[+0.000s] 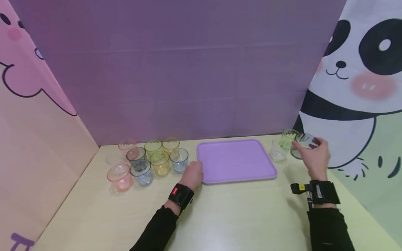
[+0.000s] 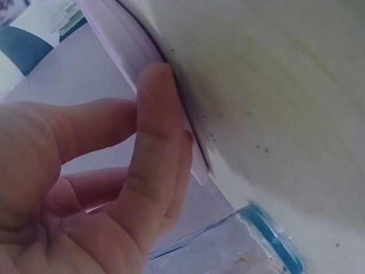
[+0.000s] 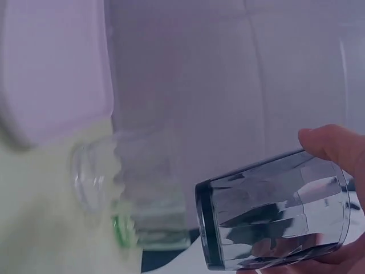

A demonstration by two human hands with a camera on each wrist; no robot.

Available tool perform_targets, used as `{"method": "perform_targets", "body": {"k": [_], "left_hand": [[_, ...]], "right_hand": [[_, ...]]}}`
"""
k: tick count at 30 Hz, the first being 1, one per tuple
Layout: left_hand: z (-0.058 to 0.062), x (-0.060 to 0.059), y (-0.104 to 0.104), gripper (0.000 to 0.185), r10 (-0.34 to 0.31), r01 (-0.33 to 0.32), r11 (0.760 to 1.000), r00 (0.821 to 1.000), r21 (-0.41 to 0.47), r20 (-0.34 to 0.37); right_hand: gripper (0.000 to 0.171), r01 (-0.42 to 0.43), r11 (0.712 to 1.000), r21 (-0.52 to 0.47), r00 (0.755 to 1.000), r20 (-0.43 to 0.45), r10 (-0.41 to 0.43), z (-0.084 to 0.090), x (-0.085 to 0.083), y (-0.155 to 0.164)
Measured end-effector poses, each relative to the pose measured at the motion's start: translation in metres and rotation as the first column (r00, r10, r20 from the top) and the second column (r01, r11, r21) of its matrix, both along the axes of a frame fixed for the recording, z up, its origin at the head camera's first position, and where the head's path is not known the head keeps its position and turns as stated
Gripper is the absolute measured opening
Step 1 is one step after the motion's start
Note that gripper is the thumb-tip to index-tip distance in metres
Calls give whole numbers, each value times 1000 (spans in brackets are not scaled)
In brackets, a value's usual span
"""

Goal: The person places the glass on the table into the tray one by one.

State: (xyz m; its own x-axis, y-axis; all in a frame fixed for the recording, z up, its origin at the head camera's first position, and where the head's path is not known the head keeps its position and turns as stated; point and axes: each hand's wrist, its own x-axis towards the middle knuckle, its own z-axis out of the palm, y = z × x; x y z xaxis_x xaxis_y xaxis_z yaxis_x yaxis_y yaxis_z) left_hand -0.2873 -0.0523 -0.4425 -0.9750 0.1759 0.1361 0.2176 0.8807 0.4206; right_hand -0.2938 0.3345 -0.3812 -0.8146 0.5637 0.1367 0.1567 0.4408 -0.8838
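Note:
My left hand (image 1: 192,175) is at the left edge of a light purple tray (image 1: 237,161), pinching its rim between thumb and fingers. The left wrist view shows the thumb on the inner side and the fingers along the outer side. On the right, my right hand (image 1: 318,158) holds a dark grey glass (image 3: 268,214), thumb on one side and fingers on the other. Beside that glass stand a clear glass (image 1: 277,153) and a green glass (image 1: 286,137). A blue glass (image 1: 179,161) is close to my left hand.
Left of the tray stand several tinted glasses, among them a pink glass (image 1: 120,179), a yellow glass (image 1: 161,166) and another blue glass (image 1: 142,174). A purple cloth (image 1: 188,76) backs the table (image 1: 238,216). Printed panels flank both sides.

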Motion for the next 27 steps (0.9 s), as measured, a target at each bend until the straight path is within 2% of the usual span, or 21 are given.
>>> {"method": "perform_targets", "body": {"k": [3, 6, 10, 13, 16, 21, 27], "left_hand": [[-1, -1, 0, 4, 0, 0, 1000, 1000, 8, -5], [-1, -1, 0, 5, -3, 3, 1000, 1000, 15, 1], [0, -2, 0, 6, -7, 7, 1000, 1000, 15, -4], [2, -2, 0, 6, -1, 1, 1000, 1000, 22, 1], [3, -1, 1, 8, 8, -9, 999, 1000, 30, 13], [3, 0, 1, 11, 8, -8, 999, 1000, 41, 7], [1, 0, 1, 11, 3, -3, 999, 1000, 38, -18]], "right_hand": [[92, -46, 999, -3, 998, -41, 46, 6, -3, -17], [89, -149, 987, 58, 985, -77, 153, 8, -7, -34], [86, -310, 936, 169, 941, -85, 328, 6, -18, -55], [86, -390, 895, 218, 910, -55, 410, 1, -30, -70], [89, -426, 873, 237, 897, -13, 441, -5, -43, -82], [96, -444, 875, 193, 895, 49, 444, -14, -61, -95], [97, -476, 868, 140, 879, 104, 465, -25, -75, -103]]}}
